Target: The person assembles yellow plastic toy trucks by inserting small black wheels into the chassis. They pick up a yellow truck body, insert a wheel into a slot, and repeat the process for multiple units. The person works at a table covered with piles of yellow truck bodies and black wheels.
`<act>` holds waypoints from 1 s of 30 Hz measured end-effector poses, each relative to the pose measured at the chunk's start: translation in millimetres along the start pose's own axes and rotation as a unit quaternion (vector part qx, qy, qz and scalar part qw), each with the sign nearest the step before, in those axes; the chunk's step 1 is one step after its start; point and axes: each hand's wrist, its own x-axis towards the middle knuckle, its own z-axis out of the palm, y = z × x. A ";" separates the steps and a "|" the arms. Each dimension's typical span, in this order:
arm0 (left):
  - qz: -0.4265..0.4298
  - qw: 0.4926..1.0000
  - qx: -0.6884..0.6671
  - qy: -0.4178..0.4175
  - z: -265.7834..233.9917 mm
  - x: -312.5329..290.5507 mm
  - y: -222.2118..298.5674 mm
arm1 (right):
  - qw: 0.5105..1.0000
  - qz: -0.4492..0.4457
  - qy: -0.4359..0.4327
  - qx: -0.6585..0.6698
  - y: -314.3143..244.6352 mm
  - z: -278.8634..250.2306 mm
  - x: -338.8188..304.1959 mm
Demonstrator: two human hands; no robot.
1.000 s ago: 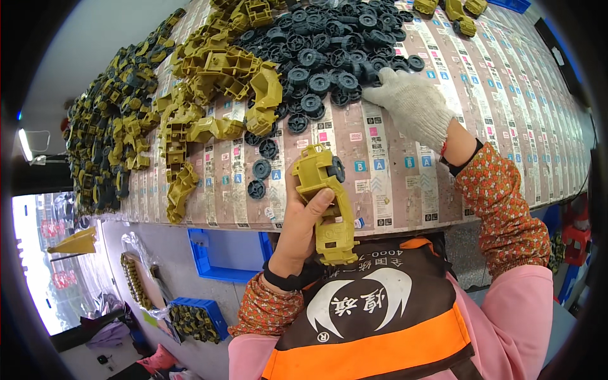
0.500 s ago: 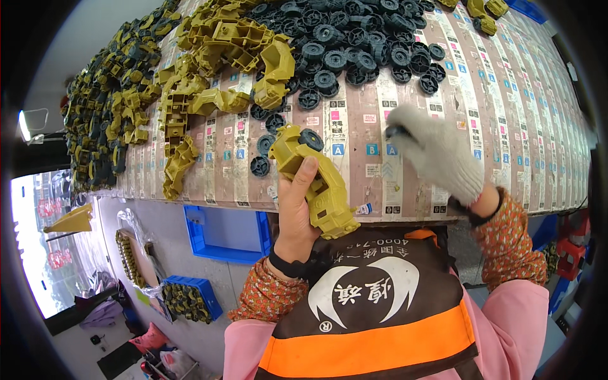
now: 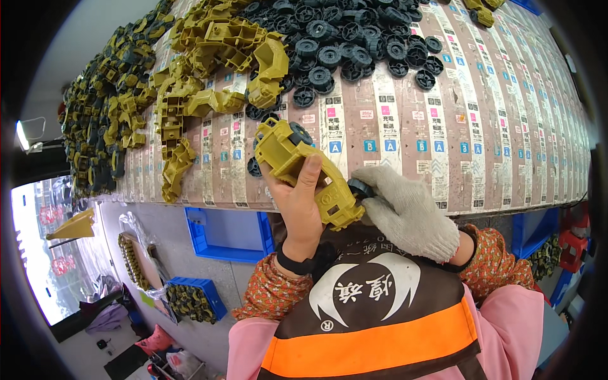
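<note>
My bare left hand (image 3: pixel 297 206) is closed round a yellow plastic toy truck body (image 3: pixel 337 204), held tilted above the table's near edge. One dark wheel (image 3: pixel 299 133) sits at the far end of that body. My right hand (image 3: pixel 411 215), in a pale knitted glove, pinches another dark toy wheel (image 3: pixel 360 188) against the near right side of the body. Whether this wheel is seated on the body I cannot tell. Beyond my hands lies a heap of loose dark wheels (image 3: pixel 329 57), with yellow truck bodies (image 3: pixel 215 101) piled to its left.
The table (image 3: pixel 506 158) is covered in printed strips. At its far left is a big pile of yellow bodies with dark wheels (image 3: pixel 95 126). Below the edge are a blue crate (image 3: pixel 229 254) and a blue crate of toy parts (image 3: pixel 212 297). Another blue crate (image 3: pixel 524 234) stands at right.
My right hand has come left and nearer with the dark wheel, up to the truck body. My left hand, still gripping the body, has shifted slightly left.
</note>
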 end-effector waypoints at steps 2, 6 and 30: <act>0.011 1.000 0.012 -0.007 -1.5 0.7 0.1 | 1.000 0.000 -0.002 -0.011 1.7 1.6 -3.8; 0.026 0.998 0.052 -0.006 0.8 -3.8 0.1 | 0.999 0.011 -0.026 -0.043 -0.5 3.7 -8.1; -0.186 0.885 0.208 -0.372 7.6 17.4 37.7 | 0.983 -0.121 -0.072 -0.122 -28.4 -58.1 29.8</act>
